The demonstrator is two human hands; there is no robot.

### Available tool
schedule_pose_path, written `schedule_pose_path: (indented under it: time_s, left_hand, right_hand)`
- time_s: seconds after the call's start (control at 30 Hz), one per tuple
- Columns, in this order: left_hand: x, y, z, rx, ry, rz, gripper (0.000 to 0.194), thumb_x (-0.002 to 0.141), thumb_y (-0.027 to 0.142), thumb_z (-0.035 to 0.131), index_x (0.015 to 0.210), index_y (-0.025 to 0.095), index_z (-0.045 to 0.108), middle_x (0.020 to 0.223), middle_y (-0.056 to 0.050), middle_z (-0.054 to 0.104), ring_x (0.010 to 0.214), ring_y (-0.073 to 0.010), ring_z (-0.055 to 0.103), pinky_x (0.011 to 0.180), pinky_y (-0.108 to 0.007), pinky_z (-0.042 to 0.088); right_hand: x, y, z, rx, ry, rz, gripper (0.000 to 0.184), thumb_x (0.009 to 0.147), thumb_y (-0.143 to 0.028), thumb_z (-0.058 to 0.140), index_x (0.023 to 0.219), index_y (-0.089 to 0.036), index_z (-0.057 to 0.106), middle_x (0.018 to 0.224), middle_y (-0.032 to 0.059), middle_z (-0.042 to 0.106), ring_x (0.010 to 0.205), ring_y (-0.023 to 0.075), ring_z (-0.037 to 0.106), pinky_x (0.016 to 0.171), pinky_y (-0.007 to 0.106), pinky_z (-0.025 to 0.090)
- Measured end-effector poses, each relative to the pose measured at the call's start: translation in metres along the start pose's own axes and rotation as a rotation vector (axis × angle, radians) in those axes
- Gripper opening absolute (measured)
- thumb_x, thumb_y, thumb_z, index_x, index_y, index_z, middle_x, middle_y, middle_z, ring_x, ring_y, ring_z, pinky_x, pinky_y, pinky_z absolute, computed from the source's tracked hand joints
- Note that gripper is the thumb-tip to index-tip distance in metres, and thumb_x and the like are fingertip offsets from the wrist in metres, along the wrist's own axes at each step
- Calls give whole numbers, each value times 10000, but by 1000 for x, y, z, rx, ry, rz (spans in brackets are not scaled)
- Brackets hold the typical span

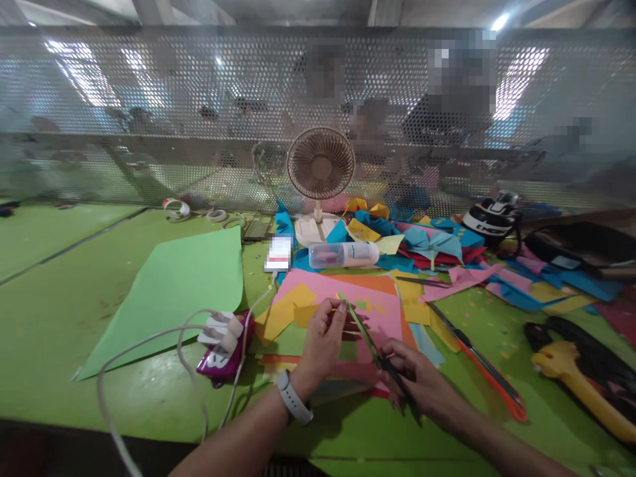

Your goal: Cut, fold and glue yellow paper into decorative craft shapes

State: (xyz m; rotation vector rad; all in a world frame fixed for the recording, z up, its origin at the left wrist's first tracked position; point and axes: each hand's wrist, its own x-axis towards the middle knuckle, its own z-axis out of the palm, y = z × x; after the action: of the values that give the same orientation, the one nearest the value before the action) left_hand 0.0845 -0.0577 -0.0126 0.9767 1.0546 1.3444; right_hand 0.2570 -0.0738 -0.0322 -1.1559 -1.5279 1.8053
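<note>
Between thumb and fingers, my left hand (326,331) pinches a narrow green paper strip (349,306). My right hand (415,374) is wrapped round dark scissors (397,381), whose blades point up and left at the strip. Exactly where the blades meet the paper is hard to make out. Under both hands lies a pile of coloured sheets, with a pink sheet (382,288) on top and small yellow and green cuttings on it. Orange-yellow paper pieces (283,311) lie left of my left hand.
A small fan (320,165) stands behind a clear bottle (342,254). At left are a large green sheet (193,278), a purple power strip (226,361) and cables. An orange-handled cutter (484,368) and a yellow-handled tool (581,377) lie right. Paper scraps (430,242) cover the back.
</note>
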Motion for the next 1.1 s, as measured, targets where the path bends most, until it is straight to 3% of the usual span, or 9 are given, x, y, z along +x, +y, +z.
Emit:
schedule_pose_path:
  time_s: [0.67,1.1]
  left_hand:
    - [-1,-2,-3,96,-12,47,224,860,398,504,849,175,523,771,-47,658,669,-160,638,594,-289,545]
    - [1,-1,-2,95,-24,50,232,864,396,501,861,166,524,771,-46,644,681,-160,634,617,-302,549]
  right_hand:
    - [-1,-1,0,-23,1,-4,332,756,-478,626,784,-206,436,528,-105,394,423,46,370,404,172,372]
    - [-1,1,0,-17,-10,4,357,754,-497,627,786,-201,430,544,-99,451,423,47,412,396,169,379]
